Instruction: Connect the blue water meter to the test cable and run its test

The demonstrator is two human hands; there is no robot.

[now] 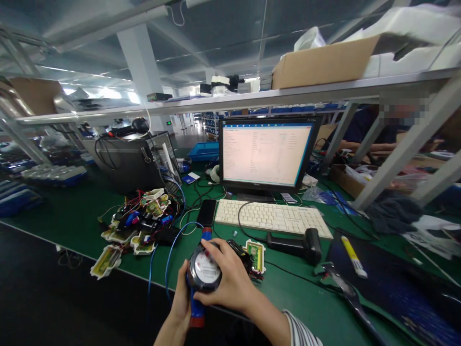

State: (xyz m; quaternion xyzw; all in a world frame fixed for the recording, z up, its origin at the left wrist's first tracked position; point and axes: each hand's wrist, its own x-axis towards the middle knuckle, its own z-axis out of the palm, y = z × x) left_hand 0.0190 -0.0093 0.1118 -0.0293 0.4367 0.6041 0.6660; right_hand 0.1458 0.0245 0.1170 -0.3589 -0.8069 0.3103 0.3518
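A water meter (205, 270) with a round white dial, a blue pipe body and red end pieces is held above the table's front edge. My left hand (181, 297) is closed around its left side. My right hand (233, 276) grips the dial housing from the right, with the thumb low and the fingers over the top. Just beyond the right hand lies a circuit board in a white casing (255, 255) with loose wires. A black phone (207, 213) rests behind the meter.
Wired circuit modules (144, 221) are heaped at left beside a computer case (122, 163). A monitor (265, 154) stands behind a white keyboard (270, 216). To the right lie a barcode scanner (298, 245) and a yellow marker (354, 257). Another person's arm (367, 145) shows beyond the shelf posts.
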